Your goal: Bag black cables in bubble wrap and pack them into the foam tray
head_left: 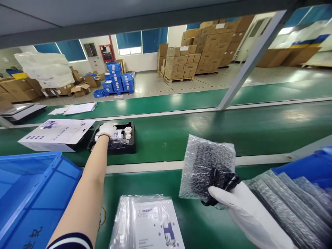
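My left hand [108,129], in a white glove, reaches over a black tray [121,149] on the green belt. Its fingers are hidden, so any grip is unclear. White round parts [128,130] and a small printed item lie in the tray. In my gloved right hand [225,197] is a bubble-wrap packet [207,162] with a dark item inside, along with a bundled black cable [220,180]. That packet is held above the near green surface. Left of the tray lies a printed white box [57,133].
A blue bin [31,197] stands at the near left. Plastic-bagged printed booklets [155,224] lie at front centre. Several bubble-wrapped packets [290,204] lean at the right by a blue bin [308,166]. A slanted metal post [251,62] rises beyond the belt; papers [80,108] lie behind.
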`<state>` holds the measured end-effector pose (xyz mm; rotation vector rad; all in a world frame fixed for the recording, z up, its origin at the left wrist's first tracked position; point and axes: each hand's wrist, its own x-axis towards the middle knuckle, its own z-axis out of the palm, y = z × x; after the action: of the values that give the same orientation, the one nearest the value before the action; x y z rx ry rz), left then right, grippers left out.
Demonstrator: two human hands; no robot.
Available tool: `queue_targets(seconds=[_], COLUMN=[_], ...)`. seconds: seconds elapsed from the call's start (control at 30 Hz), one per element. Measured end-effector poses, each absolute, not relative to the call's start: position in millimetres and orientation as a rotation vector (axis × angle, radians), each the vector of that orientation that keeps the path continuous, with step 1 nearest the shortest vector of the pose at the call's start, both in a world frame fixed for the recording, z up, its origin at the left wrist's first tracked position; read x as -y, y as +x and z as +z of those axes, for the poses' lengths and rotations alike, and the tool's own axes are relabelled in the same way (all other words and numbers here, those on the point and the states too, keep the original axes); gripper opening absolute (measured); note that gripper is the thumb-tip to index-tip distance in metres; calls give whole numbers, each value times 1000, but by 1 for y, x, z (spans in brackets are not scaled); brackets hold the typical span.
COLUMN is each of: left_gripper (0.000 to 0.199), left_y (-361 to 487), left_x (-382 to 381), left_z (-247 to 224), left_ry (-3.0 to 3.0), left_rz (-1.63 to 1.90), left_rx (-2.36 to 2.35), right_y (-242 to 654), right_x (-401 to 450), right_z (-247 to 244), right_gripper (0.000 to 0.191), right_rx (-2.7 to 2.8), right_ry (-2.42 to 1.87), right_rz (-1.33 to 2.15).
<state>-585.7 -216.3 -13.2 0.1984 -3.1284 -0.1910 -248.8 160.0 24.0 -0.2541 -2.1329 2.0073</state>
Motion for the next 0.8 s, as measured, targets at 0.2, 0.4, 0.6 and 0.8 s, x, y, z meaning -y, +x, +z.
queue_targets(seconds=[0.2, 0.4, 0.6, 0.8], left_gripper=[66, 53, 56, 51], left_y=[-597, -604, -600, -582], left_x=[195, 174, 150, 134], left_z=[-28, -34, -40, -44], left_ry=[303, 137, 58, -81], left_rz=[-185, -91, 55, -54], left_rx=[3187, 3263, 3216, 2908], right_y=[-295, -430, -534, -585], right_x=[-155, -126, -79, -43], right_z=[50, 55, 44, 41], right_gripper=[55, 54, 47, 46], right_rx=[2424, 2653, 2790, 2799], right_ry=[-126, 67, 331, 510], right_rz=[1858, 1182, 710, 358])
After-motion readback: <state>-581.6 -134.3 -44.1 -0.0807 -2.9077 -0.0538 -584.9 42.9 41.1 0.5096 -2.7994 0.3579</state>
